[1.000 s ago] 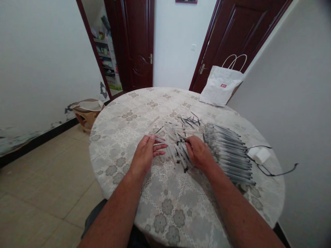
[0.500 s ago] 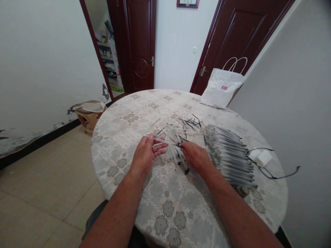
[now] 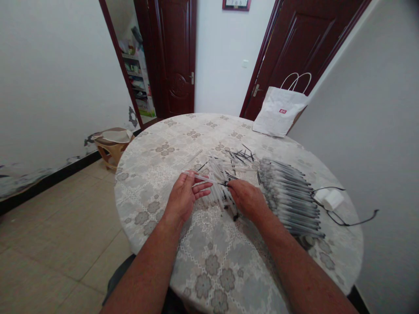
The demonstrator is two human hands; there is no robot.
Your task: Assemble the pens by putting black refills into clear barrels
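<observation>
My left hand (image 3: 185,196) pinches a clear plastic pen barrel (image 3: 204,178) between thumb and fingers, held level just above the table. My right hand (image 3: 247,197) holds a thin black refill (image 3: 223,184) by its end, its tip meeting the barrel's right end. Under and between both hands lies a loose heap of clear barrels (image 3: 222,192). Loose black refills (image 3: 241,155) are scattered just beyond it.
A round table (image 3: 170,144) with a flowered lace cloth carries a long row of assembled pens (image 3: 291,196) right of my right hand, a white charger with black cable (image 3: 330,199), and a white paper bag (image 3: 279,111) at the back. A stool (image 3: 113,146) stands on the floor left.
My right hand has shifted slightly left, bringing the refill's tip up to the barrel's end. The left hand has held its place.
</observation>
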